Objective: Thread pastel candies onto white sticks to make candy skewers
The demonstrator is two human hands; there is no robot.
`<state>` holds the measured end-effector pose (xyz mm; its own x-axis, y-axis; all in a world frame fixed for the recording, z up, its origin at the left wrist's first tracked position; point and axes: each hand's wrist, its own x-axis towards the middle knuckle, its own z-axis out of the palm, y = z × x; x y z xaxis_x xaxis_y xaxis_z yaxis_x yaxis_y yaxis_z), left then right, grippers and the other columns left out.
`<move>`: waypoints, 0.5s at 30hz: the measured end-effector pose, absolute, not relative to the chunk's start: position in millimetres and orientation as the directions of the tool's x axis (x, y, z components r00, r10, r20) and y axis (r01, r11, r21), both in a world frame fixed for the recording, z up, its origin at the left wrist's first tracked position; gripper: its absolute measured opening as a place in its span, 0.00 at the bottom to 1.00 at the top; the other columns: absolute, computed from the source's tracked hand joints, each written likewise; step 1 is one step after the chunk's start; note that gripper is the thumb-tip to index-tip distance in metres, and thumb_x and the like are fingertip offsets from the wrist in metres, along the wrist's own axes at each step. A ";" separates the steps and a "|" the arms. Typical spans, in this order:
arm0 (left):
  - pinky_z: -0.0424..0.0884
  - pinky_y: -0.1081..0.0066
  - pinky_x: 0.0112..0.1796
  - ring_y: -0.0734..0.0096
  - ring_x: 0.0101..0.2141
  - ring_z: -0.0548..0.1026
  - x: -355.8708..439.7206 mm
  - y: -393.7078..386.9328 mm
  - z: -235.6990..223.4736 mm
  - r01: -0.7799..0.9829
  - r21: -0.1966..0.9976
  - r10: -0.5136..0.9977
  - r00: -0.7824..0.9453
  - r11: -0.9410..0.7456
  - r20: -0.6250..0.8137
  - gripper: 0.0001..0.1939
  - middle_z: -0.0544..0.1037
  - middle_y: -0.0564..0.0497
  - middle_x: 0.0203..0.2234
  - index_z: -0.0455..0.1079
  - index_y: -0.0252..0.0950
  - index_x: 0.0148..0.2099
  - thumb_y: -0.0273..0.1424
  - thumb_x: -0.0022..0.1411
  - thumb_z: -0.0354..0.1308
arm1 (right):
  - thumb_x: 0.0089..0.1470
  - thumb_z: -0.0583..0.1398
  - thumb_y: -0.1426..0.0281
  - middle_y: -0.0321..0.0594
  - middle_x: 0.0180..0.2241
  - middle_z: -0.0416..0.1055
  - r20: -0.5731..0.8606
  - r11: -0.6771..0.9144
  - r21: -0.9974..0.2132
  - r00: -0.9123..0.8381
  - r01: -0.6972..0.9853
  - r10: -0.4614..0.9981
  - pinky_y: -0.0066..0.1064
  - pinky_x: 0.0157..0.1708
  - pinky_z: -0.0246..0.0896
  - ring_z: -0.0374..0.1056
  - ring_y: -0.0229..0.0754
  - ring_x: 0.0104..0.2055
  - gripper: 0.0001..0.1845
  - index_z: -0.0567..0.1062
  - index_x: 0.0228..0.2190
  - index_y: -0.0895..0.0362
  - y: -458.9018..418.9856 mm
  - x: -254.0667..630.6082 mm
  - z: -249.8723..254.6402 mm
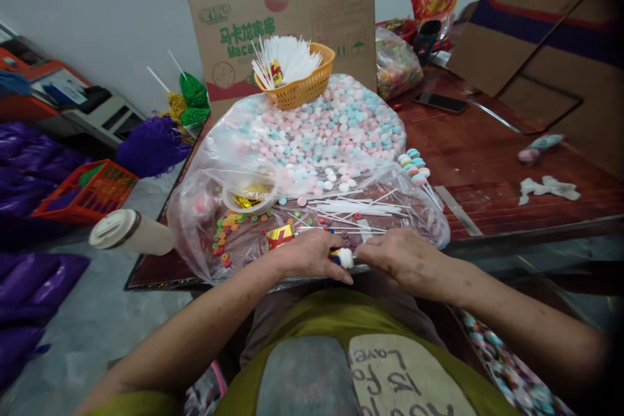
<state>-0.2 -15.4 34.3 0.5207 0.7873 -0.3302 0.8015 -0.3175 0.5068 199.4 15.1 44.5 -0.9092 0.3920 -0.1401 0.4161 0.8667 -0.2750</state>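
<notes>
My left hand (pixel 314 255) is closed on a small white marshmallow (pixel 346 258), with a bit of gold and dark wrapper showing by its fingers. My right hand (pixel 402 260) is pinched just right of the marshmallow; what lies between its fingertips is hidden. Both hands are at the table's front edge, over a clear plastic sheet. Beyond them lie white sticks (pixel 358 208) and small coloured rings (pixel 221 237). A gold and red wrapper (pixel 280 236) lies near my left wrist, and a round tub (pixel 249 194) with gold foil pieces sits farther left.
A big heap of pink, blue and white marshmallows (pixel 336 123) fills the plastic behind. An orange basket (pixel 302 88) of white sticks rests on it. Skewered marshmallows (pixel 414 166), a ruler (pixel 458 211) and a phone (pixel 441 102) lie rightward. A lidded cup (pixel 131 232) stands left.
</notes>
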 end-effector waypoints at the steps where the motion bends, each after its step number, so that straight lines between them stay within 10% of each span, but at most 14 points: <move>1: 0.59 0.76 0.24 0.69 0.26 0.71 2.3 -15.3 34.3 0.796 0.543 0.765 0.518 -0.268 -0.381 0.20 0.74 0.53 0.24 0.71 0.36 0.34 0.47 0.45 0.62 | 0.48 0.53 0.76 0.38 0.24 0.71 -0.142 0.882 -0.258 -0.919 0.394 0.368 0.30 0.21 0.34 0.61 0.36 0.22 0.09 0.73 0.29 0.57 13.4 196.3 43.3; 8: 0.65 0.75 0.31 0.69 0.32 0.72 8.5 -18.2 18.1 0.668 0.743 0.778 0.457 0.021 -0.432 0.21 0.76 0.54 0.30 0.70 0.34 0.40 0.40 0.43 0.64 | 0.52 0.55 0.70 0.43 0.27 0.71 0.024 0.882 -0.337 -0.934 0.328 0.356 0.29 0.23 0.41 0.61 0.37 0.26 0.07 0.72 0.29 0.60 21.1 186.7 24.3; 15: 0.67 0.69 0.35 0.61 0.35 0.72 5.8 -17.2 16.0 0.724 0.684 0.829 0.437 -0.093 -0.350 0.25 0.76 0.48 0.36 0.69 0.33 0.45 0.35 0.42 0.65 | 0.54 0.51 0.73 0.40 0.24 0.69 0.185 0.877 -0.416 -0.922 0.240 0.339 0.31 0.31 0.46 0.61 0.38 0.29 0.12 0.70 0.23 0.59 26.0 183.2 18.5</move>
